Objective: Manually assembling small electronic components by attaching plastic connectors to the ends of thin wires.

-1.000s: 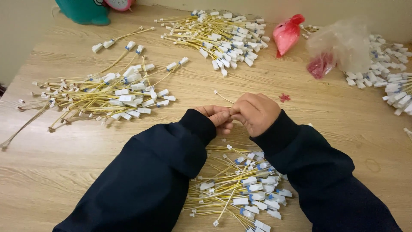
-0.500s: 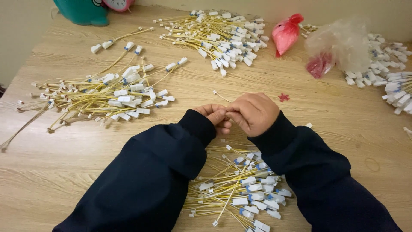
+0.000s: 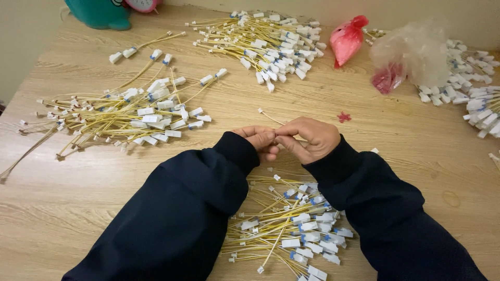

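Note:
My left hand and my right hand meet at the middle of the wooden table, fingertips pinched together on one thin yellow wire. Its small white end pokes out beyond my fingers toward the far side. Both arms wear dark sleeves. Just below my wrists lies a heap of yellow wires with white and blue connectors.
A second heap of wires lies to the left and a third at the back. A red bag, a clear plastic bag and more white connectors sit at the right. A teal object stands at the back left.
My hands stay pinched together at the same spot; the fingers have shifted slightly on the wire. Nothing else has moved.

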